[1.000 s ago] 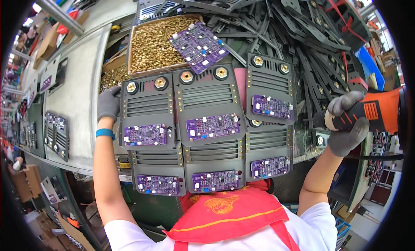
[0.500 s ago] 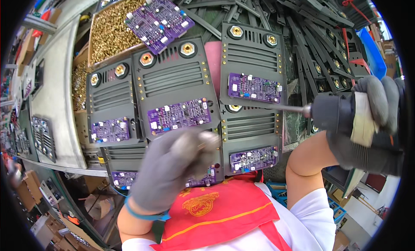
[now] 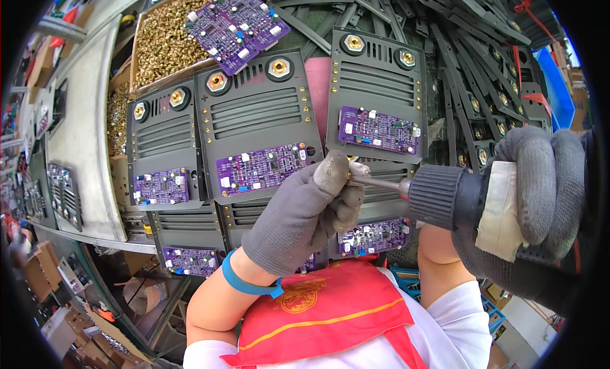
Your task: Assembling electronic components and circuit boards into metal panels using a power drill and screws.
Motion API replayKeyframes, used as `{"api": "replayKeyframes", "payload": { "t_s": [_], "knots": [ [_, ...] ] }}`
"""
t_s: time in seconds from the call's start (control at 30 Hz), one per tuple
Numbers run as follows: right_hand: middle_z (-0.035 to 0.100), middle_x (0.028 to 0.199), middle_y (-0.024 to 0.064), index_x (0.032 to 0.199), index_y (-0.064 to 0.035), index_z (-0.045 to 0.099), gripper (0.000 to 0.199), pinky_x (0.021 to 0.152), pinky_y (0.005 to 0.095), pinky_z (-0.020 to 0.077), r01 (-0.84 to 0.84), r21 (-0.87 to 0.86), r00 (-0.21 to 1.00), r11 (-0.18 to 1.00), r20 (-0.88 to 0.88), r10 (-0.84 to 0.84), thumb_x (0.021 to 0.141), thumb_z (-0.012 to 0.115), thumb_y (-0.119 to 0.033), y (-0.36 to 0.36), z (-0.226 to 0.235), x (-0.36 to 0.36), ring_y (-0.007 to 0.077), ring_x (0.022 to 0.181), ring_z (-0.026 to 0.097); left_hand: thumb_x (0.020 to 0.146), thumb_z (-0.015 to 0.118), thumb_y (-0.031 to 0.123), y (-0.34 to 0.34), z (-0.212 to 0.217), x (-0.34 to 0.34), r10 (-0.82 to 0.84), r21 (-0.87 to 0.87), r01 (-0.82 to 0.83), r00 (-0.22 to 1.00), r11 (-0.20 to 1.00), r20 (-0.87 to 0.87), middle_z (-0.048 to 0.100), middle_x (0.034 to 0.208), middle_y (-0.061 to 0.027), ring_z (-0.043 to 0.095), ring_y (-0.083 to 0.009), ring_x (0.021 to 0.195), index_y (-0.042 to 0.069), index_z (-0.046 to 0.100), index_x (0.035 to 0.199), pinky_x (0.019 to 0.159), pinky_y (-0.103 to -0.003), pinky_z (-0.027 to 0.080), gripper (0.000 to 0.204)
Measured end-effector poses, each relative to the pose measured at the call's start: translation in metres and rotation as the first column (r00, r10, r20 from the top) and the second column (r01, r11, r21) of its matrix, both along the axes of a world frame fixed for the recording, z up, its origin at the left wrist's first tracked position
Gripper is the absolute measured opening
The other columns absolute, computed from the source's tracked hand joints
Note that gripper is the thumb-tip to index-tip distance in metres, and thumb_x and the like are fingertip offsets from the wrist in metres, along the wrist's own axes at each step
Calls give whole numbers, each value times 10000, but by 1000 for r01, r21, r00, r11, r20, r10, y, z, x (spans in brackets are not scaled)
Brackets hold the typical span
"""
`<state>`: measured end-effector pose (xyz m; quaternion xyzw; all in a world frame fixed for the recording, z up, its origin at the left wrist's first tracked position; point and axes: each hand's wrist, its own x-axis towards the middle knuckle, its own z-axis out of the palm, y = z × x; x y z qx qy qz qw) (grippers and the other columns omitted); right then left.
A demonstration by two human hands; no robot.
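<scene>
My right hand (image 3: pixel 540 191), in a grey glove, grips a black electric screwdriver (image 3: pixel 457 197) held level, its bit pointing left. My left hand (image 3: pixel 305 213), also gloved, with a blue wristband, pinches a small brass screw (image 3: pixel 350 176) against the bit's tip. Both hands are raised close to the camera, above several dark grey metal panels (image 3: pixel 254 127). Each panel carries a purple circuit board (image 3: pixel 260 167) and brass terminals (image 3: pixel 278 67). My left hand hides part of the lower middle panel.
A cardboard box of brass screws (image 3: pixel 159 42) sits at the back left, with loose purple boards (image 3: pixel 238 23) lying on it. A pile of dark metal bars (image 3: pixel 445 26) fills the back right. A grey workbench (image 3: pixel 82 140) runs along the left. A blue bin (image 3: pixel 556 86) is at the right.
My left hand has risen from the panels to the screwdriver's tip and now pinches a screw there. The screwdriver has come closer to the camera and toward the middle.
</scene>
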<state>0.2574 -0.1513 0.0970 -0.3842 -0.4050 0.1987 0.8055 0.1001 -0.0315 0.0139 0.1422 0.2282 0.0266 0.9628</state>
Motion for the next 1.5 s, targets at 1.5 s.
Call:
{"api": "replayKeyframes", "payload": {
  "t_s": [1.5],
  "knots": [
    [472,1173,110,1339,-63,318,761,669,442,451,-444,-89,895,892,-4,445,880,471,-651,69,-28,20,252,879,497,741,735,193,47,-30,50,-70,694,109,972,-712,-224,623,1189,-106,509,-235,1236,54,583,1215,1104,-425,292,516]
  ]
}}
